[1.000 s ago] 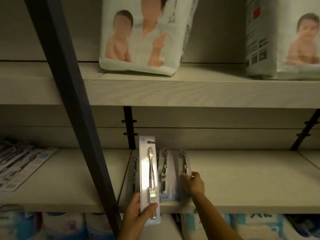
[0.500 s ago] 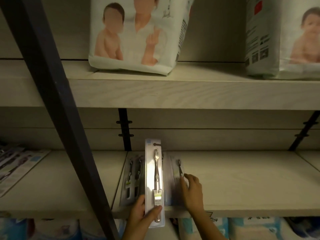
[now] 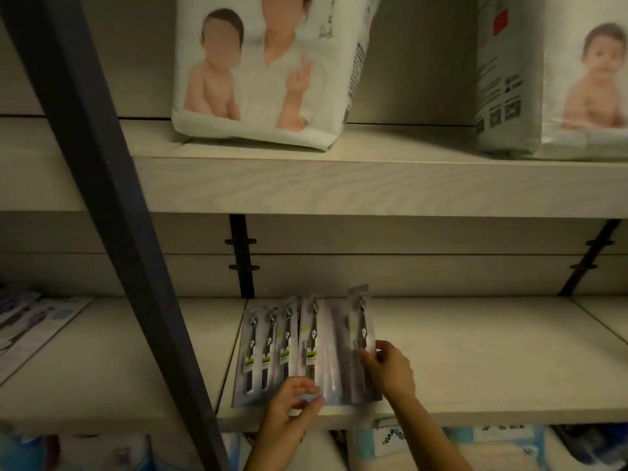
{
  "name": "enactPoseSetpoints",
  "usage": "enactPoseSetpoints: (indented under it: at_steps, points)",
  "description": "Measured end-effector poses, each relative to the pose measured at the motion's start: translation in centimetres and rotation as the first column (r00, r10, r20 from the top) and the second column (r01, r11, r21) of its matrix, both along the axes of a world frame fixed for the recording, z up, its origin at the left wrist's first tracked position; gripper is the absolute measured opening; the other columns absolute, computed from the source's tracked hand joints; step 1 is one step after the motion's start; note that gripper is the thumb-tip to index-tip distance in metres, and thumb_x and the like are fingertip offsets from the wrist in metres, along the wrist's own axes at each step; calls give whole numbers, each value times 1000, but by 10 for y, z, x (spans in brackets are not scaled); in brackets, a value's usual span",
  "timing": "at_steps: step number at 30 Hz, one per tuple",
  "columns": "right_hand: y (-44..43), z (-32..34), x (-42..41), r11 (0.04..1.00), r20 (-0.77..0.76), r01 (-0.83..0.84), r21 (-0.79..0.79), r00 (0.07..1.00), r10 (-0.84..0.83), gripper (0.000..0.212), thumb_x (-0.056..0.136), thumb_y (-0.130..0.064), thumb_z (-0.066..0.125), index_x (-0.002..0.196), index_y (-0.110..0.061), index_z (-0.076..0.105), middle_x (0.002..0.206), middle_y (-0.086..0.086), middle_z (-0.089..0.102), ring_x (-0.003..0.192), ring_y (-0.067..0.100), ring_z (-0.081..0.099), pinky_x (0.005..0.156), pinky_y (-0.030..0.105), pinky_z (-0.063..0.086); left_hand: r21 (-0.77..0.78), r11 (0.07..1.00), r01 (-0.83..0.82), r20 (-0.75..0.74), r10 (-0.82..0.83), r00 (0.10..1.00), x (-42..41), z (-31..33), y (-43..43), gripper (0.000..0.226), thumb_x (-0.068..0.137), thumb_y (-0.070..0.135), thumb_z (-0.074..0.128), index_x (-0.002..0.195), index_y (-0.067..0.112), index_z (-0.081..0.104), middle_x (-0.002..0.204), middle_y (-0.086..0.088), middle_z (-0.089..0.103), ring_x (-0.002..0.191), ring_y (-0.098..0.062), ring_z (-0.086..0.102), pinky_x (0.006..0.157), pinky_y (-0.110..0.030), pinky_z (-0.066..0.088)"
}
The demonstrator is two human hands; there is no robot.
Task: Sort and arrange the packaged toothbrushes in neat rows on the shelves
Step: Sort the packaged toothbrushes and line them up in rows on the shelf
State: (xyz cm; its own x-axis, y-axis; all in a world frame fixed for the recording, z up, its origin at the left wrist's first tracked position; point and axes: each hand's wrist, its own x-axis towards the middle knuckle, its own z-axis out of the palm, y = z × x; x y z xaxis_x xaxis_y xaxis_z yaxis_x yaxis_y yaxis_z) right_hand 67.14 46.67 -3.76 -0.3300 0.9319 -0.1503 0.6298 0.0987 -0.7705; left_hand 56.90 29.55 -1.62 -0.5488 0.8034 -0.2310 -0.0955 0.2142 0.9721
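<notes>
Head view: packaged toothbrushes (image 3: 268,348) lie side by side near the shelf (image 3: 475,362) front; three at left look aligned, two overlap untidily. The left hand (image 3: 289,413) pinches the middle pack (image 3: 314,334); the right hand (image 3: 390,372) grips the rightmost pack (image 3: 362,321).

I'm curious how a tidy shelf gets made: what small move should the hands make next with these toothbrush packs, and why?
Probably the right hand should nudge the rightmost pack left and forward. It pinches that pack, which sits askew, with its top farther back than the row of packs on the shelf.
</notes>
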Motion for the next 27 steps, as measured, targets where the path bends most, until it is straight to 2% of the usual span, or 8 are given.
enactPoseSetpoints:
  at_steps: [5, 9, 14, 16, 18, 21, 24, 27]
  points:
    - [3, -5, -23, 997, 180, -71, 5, 981, 68, 31, 91, -38, 54, 116, -20, 57, 107, 4, 66, 85, 16, 60, 75, 26, 49, 9, 1000, -25, -39, 25, 999, -12, -1, -15, 13, 84, 5, 64, 92, 15, 63, 101, -6, 66, 93, -25, 62, 86, -41, 51]
    - [0, -6, -31, 994, 248, -101, 29, 964, 91, 28, 93, -35, 50, 109, -15, 61, 106, 7, 66, 80, 16, 55, 73, 25, 46, 27, 998, -55, -41, 56, 998, -14, 1, -23, 11, 85, 6, 62, 92, 14, 62, 95, -7, 66, 86, -25, 63, 72, -31, 52]
    - [-8, 0, -19, 973, 395, -214, 82, 904, 165, 40, 96, -43, 37, 124, -19, 52, 128, 8, 50, 116, 25, 47, 95, 34, 42, 46, 999, -29, -93, 33, 995, -18, 8, -33, 9, 86, 6, 59, 93, 13, 60, 100, -7, 65, 83, -21, 64, 65, -21, 51]
    - [-22, 10, -9, 968, 229, -179, 174, 964, 137, 38, 96, -38, 43, 130, -21, 50, 135, 5, 47, 120, 21, 46, 97, 31, 41, 75, 997, -3, -118, 12, 993, -19, 14, -40, 8, 88, 9, 57, 94, 12, 60, 99, -7, 65, 84, -18, 63, 66, -18, 51]
    - [-48, 24, 3, 969, -93, -121, 216, 985, 144, 26, 94, -29, 52, 119, -30, 54, 125, -1, 57, 106, 9, 55, 89, 25, 50, 116, 993, 8, -172, 12, 985, -21, 21, -50, 10, 89, 14, 56, 96, 11, 62, 96, -6, 66, 85, -13, 62, 67, -15, 51]
    - [-99, 57, 11, 971, -418, -177, 163, 879, 231, 13, 91, -23, 55, 95, -34, 60, 95, -10, 66, 83, -1, 61, 67, 12, 50, 168, 986, -6, -175, 36, 984, -30, 28, -66, 11, 87, 15, 58, 96, 10, 63, 90, -7, 70, 82, -13, 65, 68, -17, 52]
    - [-137, 77, 1, 951, -555, -266, 154, 774, 306, 12, 90, -21, 57, 90, -30, 65, 86, -10, 69, 82, 0, 63, 68, 11, 48, 200, 976, -81, -107, 104, 989, -43, 34, -81, 10, 83, 8, 64, 92, 7, 61, 86, -7, 73, 73, -14, 67, 64, -20, 52]
    - [-160, 82, -20, 927, -577, -351, 129, 734, 358, 13, 89, -21, 59, 94, -32, 65, 93, -16, 68, 89, 0, 63, 75, 14, 49, 228, 962, -148, -101, 174, 980, -58, 35, -99, 16, 87, -6, 50, 90, 5, 61, 83, -13, 71, 73, -19, 66, 61, -19, 54]
